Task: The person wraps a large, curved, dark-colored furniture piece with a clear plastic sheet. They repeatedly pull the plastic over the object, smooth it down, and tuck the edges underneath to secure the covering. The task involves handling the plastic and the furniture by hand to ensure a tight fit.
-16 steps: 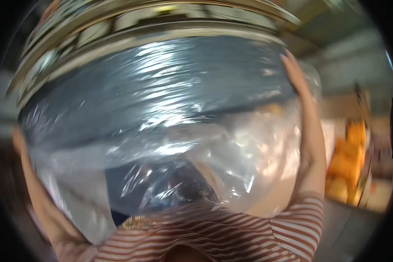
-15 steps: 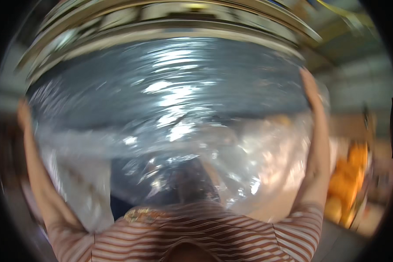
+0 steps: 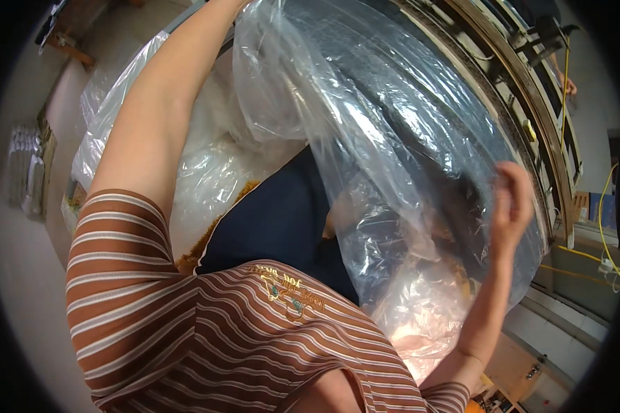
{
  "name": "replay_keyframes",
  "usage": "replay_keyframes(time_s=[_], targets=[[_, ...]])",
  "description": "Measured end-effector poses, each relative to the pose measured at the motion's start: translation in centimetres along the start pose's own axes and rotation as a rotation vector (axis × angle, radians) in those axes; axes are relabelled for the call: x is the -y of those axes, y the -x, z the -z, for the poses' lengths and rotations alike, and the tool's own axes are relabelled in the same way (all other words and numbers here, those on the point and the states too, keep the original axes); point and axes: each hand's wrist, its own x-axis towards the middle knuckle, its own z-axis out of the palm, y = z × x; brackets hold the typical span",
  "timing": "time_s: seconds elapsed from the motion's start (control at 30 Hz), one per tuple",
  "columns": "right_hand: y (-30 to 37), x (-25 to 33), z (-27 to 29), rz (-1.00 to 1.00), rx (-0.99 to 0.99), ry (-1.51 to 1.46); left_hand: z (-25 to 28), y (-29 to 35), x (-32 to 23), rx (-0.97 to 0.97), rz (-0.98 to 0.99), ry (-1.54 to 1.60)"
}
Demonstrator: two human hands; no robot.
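A large sheet of clear plastic film [image 3: 365,131] spreads in front of me, wrinkled and shiny, over a dark surface. My left arm stretches up to the top edge, where my left hand [image 3: 240,4] meets a gathered part of the film; its fingers are cut off by the frame. On the right, my right hand [image 3: 513,203] hovers at the film's outer side, slightly blurred, its fingers loosely bent and apart with no film visible between them. More film lies bunched [image 3: 424,303] below, near my right forearm.
A curved metal and wood frame [image 3: 523,89] borders the film at the upper right. Yellow cables [image 3: 605,206] hang beyond it. A stack of wrapped packs [image 3: 27,168] stands on the far left floor. Another person's hand [image 3: 570,86] shows at the far right.
The view has swung round, with the frame now at the right. Both hands were spread at the film's two sides; my left arm now reaches up and my right hand is bent at the right.
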Motion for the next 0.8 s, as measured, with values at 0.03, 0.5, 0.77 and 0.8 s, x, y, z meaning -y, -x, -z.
replay_keyframes(time_s=[0.03,0.5,0.77,0.8], targets=[[-0.2,3.3,-2.8,0.004,0.216,-0.039,-0.4,-0.2,-0.2,0.002,0.04,0.07],[-4.9,12.6,-26.4,-0.126,0.989,-0.796,-0.3,0.5,0.6,-0.316,-0.236,0.072],[4.0,21.1,-0.1,0.037,0.008,-1.145,-0.1,2.6,-2.1,-0.29,-0.22,0.147],[4.5,20.7,0.2,0.051,0.012,-1.169,1.0,2.7,-0.6,-0.303,-0.221,0.144]])
